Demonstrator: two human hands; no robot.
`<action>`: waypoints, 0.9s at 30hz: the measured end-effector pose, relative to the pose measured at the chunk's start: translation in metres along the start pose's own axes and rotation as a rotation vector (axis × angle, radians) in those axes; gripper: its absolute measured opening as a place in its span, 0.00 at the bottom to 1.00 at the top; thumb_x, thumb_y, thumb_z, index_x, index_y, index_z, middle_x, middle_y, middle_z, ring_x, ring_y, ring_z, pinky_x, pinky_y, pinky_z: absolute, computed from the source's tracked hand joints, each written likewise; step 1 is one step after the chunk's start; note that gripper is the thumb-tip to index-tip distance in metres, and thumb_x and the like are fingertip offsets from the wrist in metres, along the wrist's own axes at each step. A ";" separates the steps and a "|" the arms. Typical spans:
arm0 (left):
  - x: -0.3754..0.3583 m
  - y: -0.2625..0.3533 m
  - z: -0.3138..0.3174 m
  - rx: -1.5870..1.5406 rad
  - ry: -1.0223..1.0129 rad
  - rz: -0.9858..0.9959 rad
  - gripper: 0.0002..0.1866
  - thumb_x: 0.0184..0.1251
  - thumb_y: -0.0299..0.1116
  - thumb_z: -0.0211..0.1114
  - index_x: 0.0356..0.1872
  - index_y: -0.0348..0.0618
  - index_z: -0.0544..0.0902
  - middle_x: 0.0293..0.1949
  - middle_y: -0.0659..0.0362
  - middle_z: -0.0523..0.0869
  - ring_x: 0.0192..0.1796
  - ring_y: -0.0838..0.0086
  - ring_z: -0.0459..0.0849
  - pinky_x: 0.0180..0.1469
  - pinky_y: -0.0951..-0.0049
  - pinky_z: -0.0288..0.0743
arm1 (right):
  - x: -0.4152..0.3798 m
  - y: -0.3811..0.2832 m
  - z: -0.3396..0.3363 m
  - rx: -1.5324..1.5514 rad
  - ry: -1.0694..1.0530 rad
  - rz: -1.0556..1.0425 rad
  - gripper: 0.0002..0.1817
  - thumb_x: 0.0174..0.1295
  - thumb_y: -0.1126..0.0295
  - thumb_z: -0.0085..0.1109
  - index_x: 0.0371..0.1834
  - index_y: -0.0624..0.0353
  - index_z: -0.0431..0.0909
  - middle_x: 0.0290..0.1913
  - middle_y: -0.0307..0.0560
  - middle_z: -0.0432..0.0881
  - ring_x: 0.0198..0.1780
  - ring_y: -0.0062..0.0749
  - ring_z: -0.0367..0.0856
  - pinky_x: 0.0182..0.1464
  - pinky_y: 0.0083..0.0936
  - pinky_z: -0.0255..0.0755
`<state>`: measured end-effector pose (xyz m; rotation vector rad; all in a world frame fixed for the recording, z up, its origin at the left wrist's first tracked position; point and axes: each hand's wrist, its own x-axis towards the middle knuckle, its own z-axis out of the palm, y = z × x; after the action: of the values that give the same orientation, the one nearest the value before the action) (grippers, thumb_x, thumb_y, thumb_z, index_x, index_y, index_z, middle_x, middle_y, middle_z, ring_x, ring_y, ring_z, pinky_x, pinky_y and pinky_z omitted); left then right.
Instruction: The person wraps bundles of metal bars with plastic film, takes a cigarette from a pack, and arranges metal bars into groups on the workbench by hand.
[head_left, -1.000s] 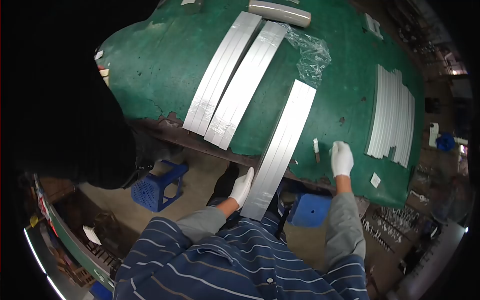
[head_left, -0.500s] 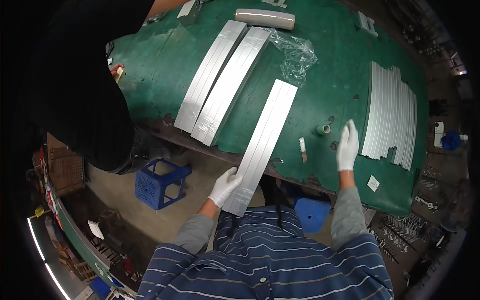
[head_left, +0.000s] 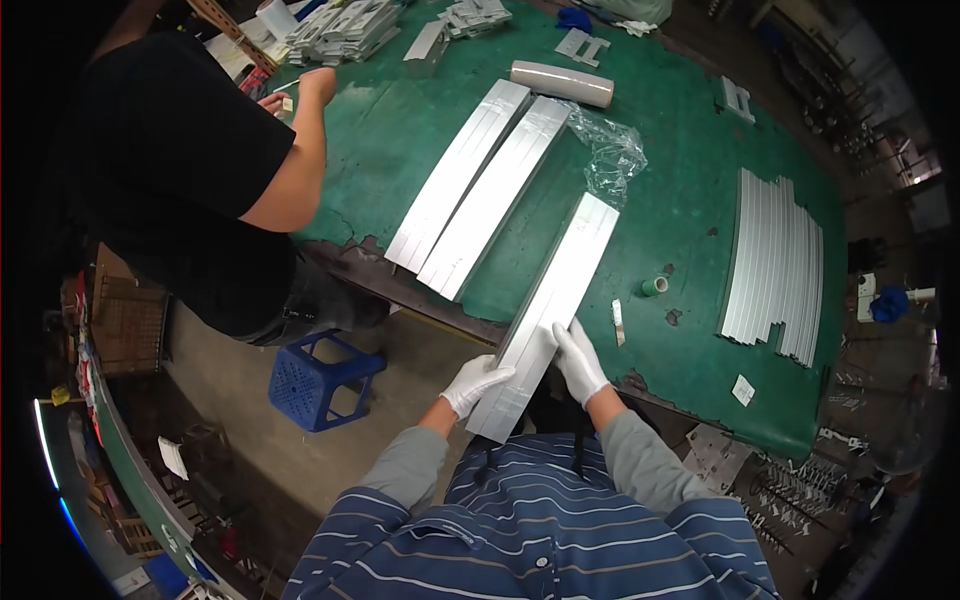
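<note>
A long bundle of silvery metal profiles [head_left: 560, 285] lies across the front table edge, its near end sticking out over my lap with clear film around it. My left hand [head_left: 478, 384], in a white glove, grips its left side near that end, thumb on top. Against the right side, a little farther up, is my right hand [head_left: 580, 364], also gloved, thumb on top and fingers along the side, partly hidden. Two similar bundles lie to the left, one [head_left: 460, 175] beside the other [head_left: 500, 200]. Crumpled clear film [head_left: 615, 155] touches the far end of the held bundle.
A roll of wrapping film [head_left: 562, 84] lies at the back. Rows of loose profiles [head_left: 770, 265] cover the right side. Near my right hand are a green tube [head_left: 655, 287] and a blade-like strip [head_left: 618, 323]. A co-worker [head_left: 200, 180] stands left, by a blue stool [head_left: 322, 380].
My right hand has come left from over the table onto the bundle. The bundle has tilted, showing its left side. The view has shifted, revealing more of the co-worker and far table.
</note>
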<state>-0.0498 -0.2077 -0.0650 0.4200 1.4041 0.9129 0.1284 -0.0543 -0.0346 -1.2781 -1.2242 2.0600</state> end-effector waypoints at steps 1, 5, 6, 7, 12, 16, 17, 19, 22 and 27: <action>-0.004 0.005 0.000 0.077 0.063 0.019 0.37 0.60 0.52 0.72 0.60 0.29 0.77 0.51 0.45 0.86 0.51 0.62 0.85 0.58 0.65 0.76 | 0.009 -0.001 0.003 -0.023 -0.063 -0.076 0.39 0.75 0.55 0.55 0.79 0.71 0.53 0.75 0.64 0.64 0.69 0.45 0.70 0.70 0.46 0.65; -0.038 0.067 0.009 0.582 0.263 0.013 0.42 0.53 0.52 0.76 0.63 0.31 0.76 0.51 0.46 0.87 0.52 0.58 0.86 0.59 0.62 0.77 | 0.028 -0.018 0.009 0.062 0.050 0.005 0.37 0.75 0.56 0.55 0.77 0.72 0.57 0.73 0.63 0.67 0.68 0.45 0.70 0.70 0.43 0.63; -0.039 0.079 0.010 0.756 0.321 0.007 0.44 0.50 0.52 0.77 0.64 0.32 0.75 0.51 0.46 0.87 0.53 0.56 0.86 0.59 0.61 0.77 | 0.035 -0.023 0.007 0.092 0.095 0.031 0.36 0.75 0.57 0.55 0.76 0.72 0.58 0.72 0.63 0.67 0.68 0.45 0.70 0.70 0.42 0.63; -0.039 0.085 0.011 0.755 0.320 -0.004 0.44 0.50 0.52 0.77 0.64 0.32 0.75 0.51 0.46 0.87 0.53 0.56 0.86 0.59 0.61 0.77 | 0.035 -0.031 0.005 0.093 0.094 0.042 0.36 0.75 0.57 0.55 0.76 0.72 0.58 0.72 0.63 0.67 0.68 0.45 0.70 0.70 0.42 0.63; -0.028 0.093 0.022 1.198 0.497 -0.074 0.49 0.40 0.54 0.79 0.63 0.33 0.76 0.52 0.45 0.86 0.54 0.51 0.85 0.60 0.59 0.75 | 0.049 -0.064 -0.029 -0.125 0.252 -0.037 0.36 0.76 0.58 0.52 0.77 0.73 0.57 0.76 0.64 0.64 0.75 0.47 0.65 0.75 0.35 0.59; -0.029 0.076 0.014 1.135 0.583 0.174 0.50 0.38 0.53 0.79 0.64 0.32 0.74 0.55 0.44 0.85 0.57 0.51 0.83 0.62 0.60 0.74 | 0.101 -0.091 -0.083 -0.505 0.376 -0.382 0.33 0.77 0.58 0.49 0.75 0.74 0.60 0.78 0.65 0.62 0.79 0.51 0.62 0.78 0.34 0.57; -0.038 0.074 0.012 1.078 0.662 0.268 0.49 0.43 0.52 0.77 0.66 0.32 0.73 0.58 0.43 0.83 0.58 0.50 0.83 0.62 0.60 0.73 | 0.121 -0.097 -0.095 -0.553 0.336 -0.378 0.33 0.78 0.55 0.47 0.74 0.74 0.63 0.77 0.64 0.65 0.77 0.50 0.64 0.77 0.33 0.58; -0.050 0.049 0.003 1.018 0.758 0.353 0.47 0.48 0.52 0.76 0.67 0.32 0.71 0.60 0.41 0.81 0.59 0.50 0.82 0.63 0.60 0.72 | 0.163 -0.119 -0.104 -0.601 0.277 -0.378 0.33 0.78 0.52 0.46 0.73 0.73 0.66 0.75 0.62 0.68 0.76 0.49 0.67 0.76 0.33 0.60; -0.055 0.013 -0.004 -0.217 1.196 0.066 0.44 0.72 0.62 0.57 0.76 0.35 0.64 0.72 0.40 0.70 0.68 0.52 0.76 0.73 0.60 0.66 | 0.198 -0.149 -0.104 -0.878 0.023 -0.118 0.37 0.77 0.43 0.40 0.66 0.70 0.75 0.67 0.61 0.78 0.68 0.51 0.76 0.69 0.33 0.68; -0.050 -0.026 -0.019 -0.873 0.811 -0.071 0.50 0.73 0.74 0.43 0.79 0.39 0.60 0.76 0.46 0.67 0.73 0.57 0.71 0.71 0.61 0.69 | 0.220 -0.130 -0.103 -1.131 -0.025 -0.061 0.40 0.75 0.38 0.39 0.54 0.71 0.81 0.56 0.64 0.84 0.56 0.55 0.82 0.60 0.38 0.73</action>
<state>-0.0555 -0.2660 -0.0544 -0.7325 1.5250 1.6141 0.0987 0.2193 -0.0536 -1.5596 -2.5508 1.2631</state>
